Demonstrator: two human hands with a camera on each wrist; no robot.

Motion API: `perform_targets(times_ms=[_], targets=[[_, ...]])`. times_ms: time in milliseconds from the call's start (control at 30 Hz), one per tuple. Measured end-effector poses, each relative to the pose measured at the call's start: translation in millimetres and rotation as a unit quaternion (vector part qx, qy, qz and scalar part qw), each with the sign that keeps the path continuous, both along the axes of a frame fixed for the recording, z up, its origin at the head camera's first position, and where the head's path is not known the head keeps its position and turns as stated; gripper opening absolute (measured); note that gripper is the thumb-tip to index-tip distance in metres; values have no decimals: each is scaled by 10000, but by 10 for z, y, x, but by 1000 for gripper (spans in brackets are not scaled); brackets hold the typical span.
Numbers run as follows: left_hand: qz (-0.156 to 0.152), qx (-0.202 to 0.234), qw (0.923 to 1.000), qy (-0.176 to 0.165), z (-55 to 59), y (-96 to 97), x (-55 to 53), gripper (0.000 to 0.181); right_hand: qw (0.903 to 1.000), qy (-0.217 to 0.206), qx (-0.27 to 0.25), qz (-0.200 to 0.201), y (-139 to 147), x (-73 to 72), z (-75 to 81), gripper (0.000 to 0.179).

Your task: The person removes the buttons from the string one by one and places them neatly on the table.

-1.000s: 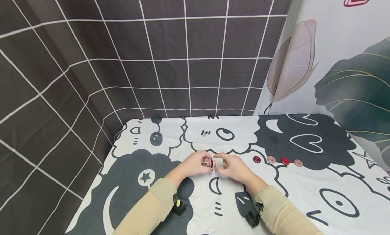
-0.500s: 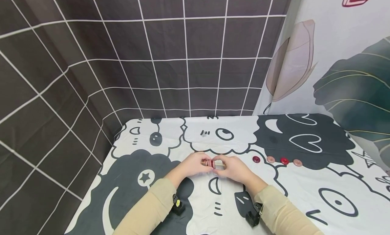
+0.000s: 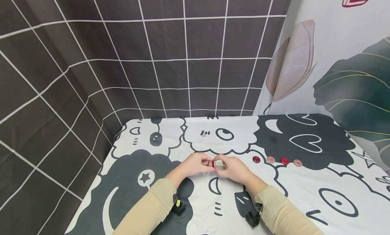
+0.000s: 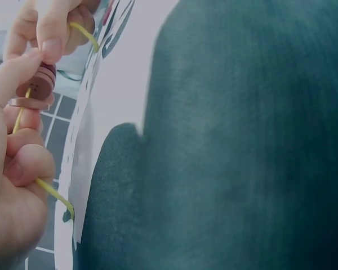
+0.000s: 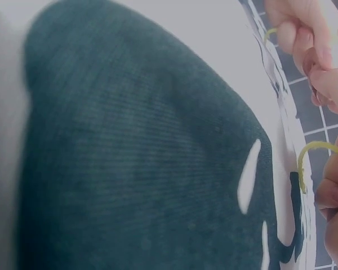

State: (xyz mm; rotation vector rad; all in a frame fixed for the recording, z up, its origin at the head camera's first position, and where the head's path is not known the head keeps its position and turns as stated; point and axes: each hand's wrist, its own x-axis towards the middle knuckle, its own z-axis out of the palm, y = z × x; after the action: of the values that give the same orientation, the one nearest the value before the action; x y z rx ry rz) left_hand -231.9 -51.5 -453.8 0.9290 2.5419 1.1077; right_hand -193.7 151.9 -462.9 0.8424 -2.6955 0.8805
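Close together above the middle of the table, both hands work on a short stack of pink and dark red buttons (image 3: 212,164). A yellow cord (image 4: 56,197) runs through the buttons, its loose end dangling below the left hand in the left wrist view. My left hand (image 3: 194,164) grips the cord and the left side of the stack with curled fingers. From the other side, my right hand (image 3: 234,167) pinches the stack between thumb and finger. More cord (image 5: 315,147) curves out by the right hand. Fingers hide part of the stack.
To the right of the hands lies a row of loose buttons: a dark red one (image 3: 256,159), a pink one (image 3: 270,159), a bright red one (image 3: 284,161) and another pink one (image 3: 297,163). A black-and-white patterned cloth (image 3: 307,191) covers the table; a dark grid curtain (image 3: 170,72) hangs behind.
The gap between the buttons at the two hands has closed; a pink button near the right hand now sits against the stack. The fingertips have come together. The loose row stays put.
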Motion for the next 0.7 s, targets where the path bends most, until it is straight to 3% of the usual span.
perform_targets(times_ms=[700], targets=[[103, -214, 9997, -115, -16, 9, -20, 19, 9995, -261, -182, 7, 137, -5, 1, 32]])
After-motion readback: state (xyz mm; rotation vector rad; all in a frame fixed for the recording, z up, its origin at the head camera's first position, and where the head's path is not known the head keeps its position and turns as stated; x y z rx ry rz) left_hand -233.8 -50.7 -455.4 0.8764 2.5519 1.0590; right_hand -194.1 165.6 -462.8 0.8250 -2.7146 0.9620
